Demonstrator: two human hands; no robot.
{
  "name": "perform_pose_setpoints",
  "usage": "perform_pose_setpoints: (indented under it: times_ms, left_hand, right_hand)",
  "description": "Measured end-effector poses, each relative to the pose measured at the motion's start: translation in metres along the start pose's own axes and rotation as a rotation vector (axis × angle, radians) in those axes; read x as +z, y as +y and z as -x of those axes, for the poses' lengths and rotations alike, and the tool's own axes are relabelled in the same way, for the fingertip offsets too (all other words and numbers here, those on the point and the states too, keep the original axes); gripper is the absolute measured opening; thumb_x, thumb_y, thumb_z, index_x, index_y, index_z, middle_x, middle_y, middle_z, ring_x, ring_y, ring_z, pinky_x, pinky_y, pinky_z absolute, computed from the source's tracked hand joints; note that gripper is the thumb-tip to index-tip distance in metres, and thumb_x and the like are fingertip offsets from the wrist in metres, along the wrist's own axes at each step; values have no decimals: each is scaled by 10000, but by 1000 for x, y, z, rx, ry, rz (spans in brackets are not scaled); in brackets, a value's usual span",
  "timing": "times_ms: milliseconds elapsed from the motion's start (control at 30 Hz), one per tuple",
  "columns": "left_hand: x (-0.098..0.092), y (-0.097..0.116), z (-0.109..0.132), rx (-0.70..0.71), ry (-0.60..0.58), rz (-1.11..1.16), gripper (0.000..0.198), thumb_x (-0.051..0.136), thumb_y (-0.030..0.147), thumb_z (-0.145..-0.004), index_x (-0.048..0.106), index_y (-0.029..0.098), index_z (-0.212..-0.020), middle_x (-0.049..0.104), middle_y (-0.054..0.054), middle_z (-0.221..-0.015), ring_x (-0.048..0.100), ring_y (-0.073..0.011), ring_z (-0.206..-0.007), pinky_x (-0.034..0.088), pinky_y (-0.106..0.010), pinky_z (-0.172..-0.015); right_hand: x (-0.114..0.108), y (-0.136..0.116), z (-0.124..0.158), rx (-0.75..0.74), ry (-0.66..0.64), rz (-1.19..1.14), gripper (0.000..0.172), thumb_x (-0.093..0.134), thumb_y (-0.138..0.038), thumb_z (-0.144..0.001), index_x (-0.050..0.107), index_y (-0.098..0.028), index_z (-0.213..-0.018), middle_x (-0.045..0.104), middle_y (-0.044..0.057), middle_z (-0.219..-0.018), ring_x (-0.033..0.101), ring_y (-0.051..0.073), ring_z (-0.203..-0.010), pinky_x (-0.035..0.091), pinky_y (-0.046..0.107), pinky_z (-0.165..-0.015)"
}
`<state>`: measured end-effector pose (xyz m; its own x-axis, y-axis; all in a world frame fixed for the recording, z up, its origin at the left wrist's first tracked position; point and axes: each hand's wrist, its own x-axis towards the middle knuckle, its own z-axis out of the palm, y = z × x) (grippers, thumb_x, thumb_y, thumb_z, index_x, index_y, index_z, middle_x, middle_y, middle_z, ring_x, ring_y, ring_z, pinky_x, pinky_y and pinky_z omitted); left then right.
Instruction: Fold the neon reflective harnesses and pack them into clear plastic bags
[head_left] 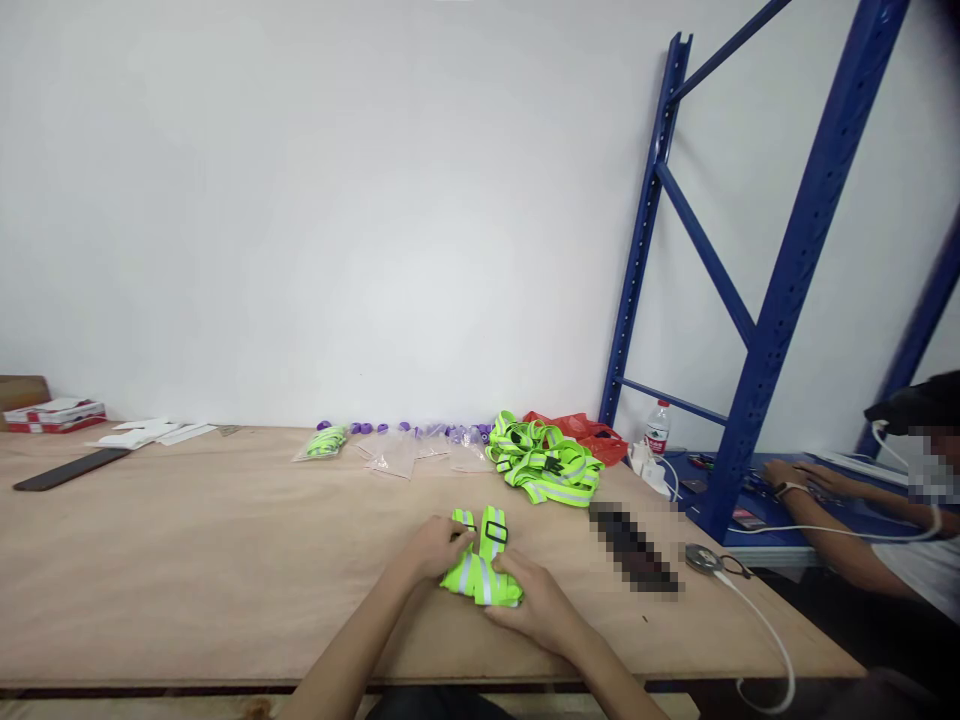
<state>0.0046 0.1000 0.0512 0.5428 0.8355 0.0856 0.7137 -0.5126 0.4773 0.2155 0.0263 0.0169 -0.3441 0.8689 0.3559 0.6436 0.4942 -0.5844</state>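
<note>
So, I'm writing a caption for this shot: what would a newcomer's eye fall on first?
Probably the neon strap between the left hand and right hand, near the table's front edge. Next, the larger neon pile farther back, by a red bag. Then the tall blue rack on the right.

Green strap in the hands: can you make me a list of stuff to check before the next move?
1. Left hand on the strap: ok, fingers at its far left part.
2. Right hand on the strap: ok, at its near right part.
3. A black buckle in plain sight: ok, it shows between the hands.
4. Strap all tucked in: not ok, two pieces stick out on the far side.
5. Strap apart from the green pile: ok, there's a gap between them.
6. No twists underneath: cannot tell, the underside is hidden.
</note>
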Motion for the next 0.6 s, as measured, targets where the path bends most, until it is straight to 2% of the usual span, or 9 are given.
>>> perform_pose_setpoints:
  times_ms: [100, 200, 367, 600]
  left_hand:
    - [8, 1, 22, 84, 23, 156, 480, 361, 507, -973, 701, 203, -1125, 704, -72, -1174, 634, -235, -1017, 454, -312, -908]
    - [26, 1, 31, 60, 96, 252, 508, 366, 515, -970, 623, 202, -1277, 601, -85, -1366, 536, -246, -1236, 379, -337, -1071]
    - [49, 3, 26, -41, 203, 273, 498, 324, 400, -971, 620, 151, -1286, 579, -115, -1391, 473, -245, -1322, 323, -351, -1139]
    - [53, 13, 22, -89, 262, 223, 489, 271, 308, -955, 669, 167, -1202, 584, -100, -1388, 495, -245, -1302, 329, -366, -1137]
  right_hand:
    - [1, 0, -1, -2, -4, -13, 369, 750, -296, -696, 630, -212, -1034, 680, 59, -1082, 630, 245, -977, 478, 308, -853]
    - [4, -3, -4, -6, -21, -26, 305, 733, -272, -698, 616, -213, -973, 672, 44, -1019, 625, 226, -929, 483, 298, -819]
    - [13, -3, -5, 27, -20, -95, 367, 712, -228, -698, 581, -198, -1039, 653, 61, -1070, 611, 230, -982, 476, 315, -860]
    - [22, -7, -7, 81, 16, -180, 527, 758, -247, -672, 526, -205, -1144, 610, 87, -1208, 567, 264, -1119, 448, 379, -961]
